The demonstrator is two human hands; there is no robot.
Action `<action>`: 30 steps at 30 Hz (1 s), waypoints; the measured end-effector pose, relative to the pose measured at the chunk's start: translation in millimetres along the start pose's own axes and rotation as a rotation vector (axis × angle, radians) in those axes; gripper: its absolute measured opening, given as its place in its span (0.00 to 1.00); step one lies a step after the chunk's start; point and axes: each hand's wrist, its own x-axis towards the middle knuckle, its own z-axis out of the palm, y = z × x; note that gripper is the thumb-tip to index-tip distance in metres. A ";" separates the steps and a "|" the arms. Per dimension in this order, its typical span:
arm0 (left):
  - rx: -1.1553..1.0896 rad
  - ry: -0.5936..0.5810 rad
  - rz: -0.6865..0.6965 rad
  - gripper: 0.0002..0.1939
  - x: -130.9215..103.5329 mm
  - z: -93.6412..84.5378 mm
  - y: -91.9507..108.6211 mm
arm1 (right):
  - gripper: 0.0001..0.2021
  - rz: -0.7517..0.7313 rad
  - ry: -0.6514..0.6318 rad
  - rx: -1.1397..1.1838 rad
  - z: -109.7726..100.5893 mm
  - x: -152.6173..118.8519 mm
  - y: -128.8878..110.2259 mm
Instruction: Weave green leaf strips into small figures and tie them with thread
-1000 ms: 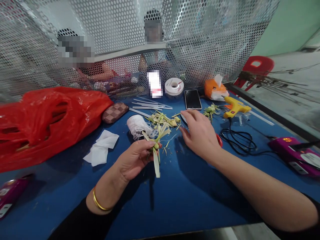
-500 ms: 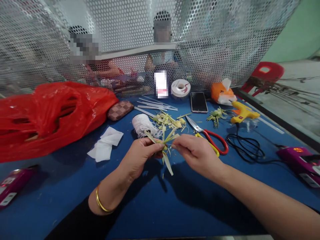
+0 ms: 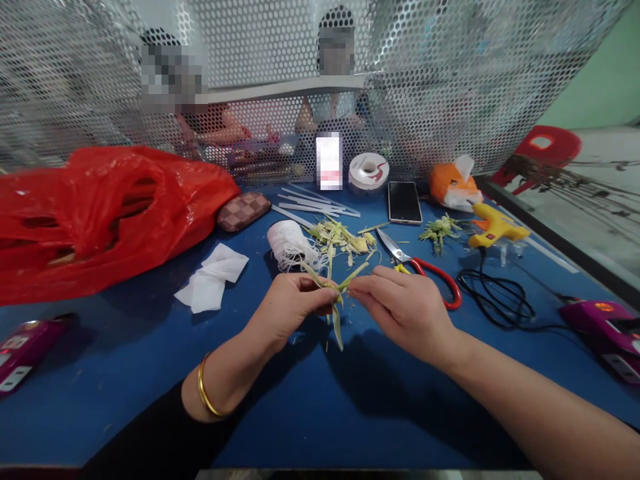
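Observation:
My left hand (image 3: 301,301) pinches a small bundle of pale green leaf strips (image 3: 338,327) between thumb and fingers. The strips fan out up-left, up-right and downward from the pinch. Close on its right, my right hand (image 3: 400,300) is closed, fingertips pressed together on what looks like a thin strand at the bundle's middle; the strand is hard to make out. Just beyond the hands lie a spool of white thread (image 3: 289,241) with loose loops and a heap of leaf scraps (image 3: 340,235). Scissors (image 3: 437,277) with red and yellow handles rest beside my right hand.
Left are a red plastic bag (image 3: 165,207), a checkered pouch (image 3: 243,211), white tissues (image 3: 213,280) and a purple device (image 3: 25,350). Right are a yellow glue gun (image 3: 497,225), its black cable, a phone (image 3: 405,202) and a purple power strip (image 3: 600,330). Behind a perforated sheet (image 3: 265,40) sit two people.
The view has shifted slightly. The bundle has turned a little between my fingers, its lower strip now hanging more upright. Both hands keep their pinch close together.

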 end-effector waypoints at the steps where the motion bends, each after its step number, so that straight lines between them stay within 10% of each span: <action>1: 0.027 -0.015 0.008 0.05 -0.6 1.3 -0.9 | 0.13 -0.021 -0.008 -0.022 -0.6 0.3 0.1; 7: 0.298 -0.211 0.057 0.05 -7.7 4.9 -4.1 | 0.11 -0.017 -0.152 0.103 -5.0 5.4 3.1; 14: 0.334 -0.428 0.152 0.04 -11.6 1.7 5.9 | 0.09 0.699 -0.470 0.958 -2.1 11.5 20.3; 19: 0.200 -0.324 0.190 0.03 -9.6 3.0 6.0 | 0.14 0.957 -0.474 1.297 9.7 10.7 17.4; 25: 0.008 -0.038 0.235 0.04 -4.6 2.6 1.9 | 0.12 0.659 -0.039 0.844 19.2 5.9 0.8; 30: -0.078 0.110 0.228 0.02 -2.6 4.9 2.7 | 0.10 0.303 -0.037 0.374 18.0 -5.7 -4.8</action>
